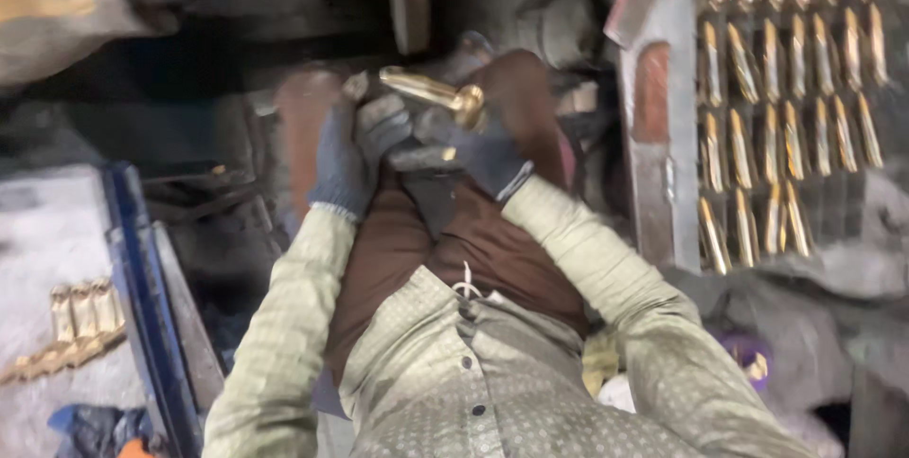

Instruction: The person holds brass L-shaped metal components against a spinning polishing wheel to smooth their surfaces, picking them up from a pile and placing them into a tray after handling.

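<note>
Pale patterned shirt sleeves (284, 325) nearest, gloved left hand (355, 150) and gloved right hand (478, 150) both gripping a shiny brass door handle (436, 95), rows of brass handles (791, 98) right of the right hand.

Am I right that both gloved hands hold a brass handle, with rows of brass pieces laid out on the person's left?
Not quite. The rows of brass pieces lie on the person's right, as the head view shows. Both gloved hands, left hand and right hand, do hold the brass handle.
</note>
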